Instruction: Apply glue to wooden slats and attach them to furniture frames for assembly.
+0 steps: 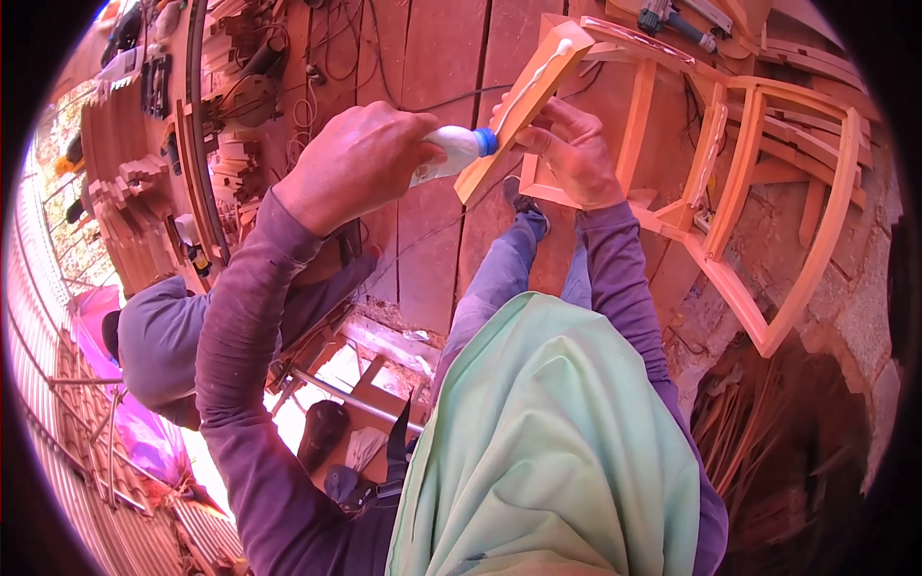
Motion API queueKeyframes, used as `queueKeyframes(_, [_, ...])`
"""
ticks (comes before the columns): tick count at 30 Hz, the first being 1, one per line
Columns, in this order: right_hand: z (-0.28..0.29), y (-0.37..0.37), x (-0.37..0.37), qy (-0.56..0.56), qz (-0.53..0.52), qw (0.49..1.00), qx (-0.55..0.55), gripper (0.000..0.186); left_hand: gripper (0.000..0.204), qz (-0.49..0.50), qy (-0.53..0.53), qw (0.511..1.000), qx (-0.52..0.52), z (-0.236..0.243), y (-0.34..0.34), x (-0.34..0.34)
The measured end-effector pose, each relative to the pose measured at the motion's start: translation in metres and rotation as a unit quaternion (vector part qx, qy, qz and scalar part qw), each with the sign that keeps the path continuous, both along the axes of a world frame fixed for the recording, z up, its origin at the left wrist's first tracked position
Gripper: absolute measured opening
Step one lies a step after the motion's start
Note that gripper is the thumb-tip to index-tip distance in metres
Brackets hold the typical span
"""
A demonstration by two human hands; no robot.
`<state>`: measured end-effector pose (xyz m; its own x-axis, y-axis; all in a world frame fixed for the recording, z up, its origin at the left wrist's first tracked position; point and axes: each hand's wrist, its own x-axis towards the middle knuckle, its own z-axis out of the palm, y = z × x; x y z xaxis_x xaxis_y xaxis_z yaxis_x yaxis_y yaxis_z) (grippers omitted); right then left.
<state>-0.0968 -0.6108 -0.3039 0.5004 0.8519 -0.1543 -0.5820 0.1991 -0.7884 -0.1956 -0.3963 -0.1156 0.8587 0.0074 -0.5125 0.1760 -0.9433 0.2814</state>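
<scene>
My left hand [353, 158] is closed around a translucent squeeze bottle [451, 152] with white contents and a blue cap. The bottle is tipped sideways, its cap right at the edge of a wooden slat [526, 106]. A streak of white glue [547, 77] runs along the slat's upper face. My right hand [576, 154] grips the slat from the right, with some fingertips showing past its far side. Close behind the slat stands a wooden chair frame [642, 130], which has white glue smears on several of its rails.
A person in a grey top [168, 341] bends over at the left. Stacked wood pieces [130, 206] lie at far left, and a power tool [677, 24] sits at the top right. Cables [447, 99] cross the floor. Thin wood strips [735, 422] lie at lower right.
</scene>
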Motion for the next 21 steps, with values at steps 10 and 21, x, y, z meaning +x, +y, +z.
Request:
queueKeyframes(10, [0.005,-0.007,0.019,0.020,-0.019,0.999,0.026,0.044,0.025,0.004,0.042,0.999,-0.013,-0.015,0.002,-0.018])
queueKeyframes(21, [-0.002,-0.015,0.041,0.065,-0.066,0.992,0.092,0.042,0.029,0.029,0.005,0.991,-0.134,-0.027,0.029,-0.038])
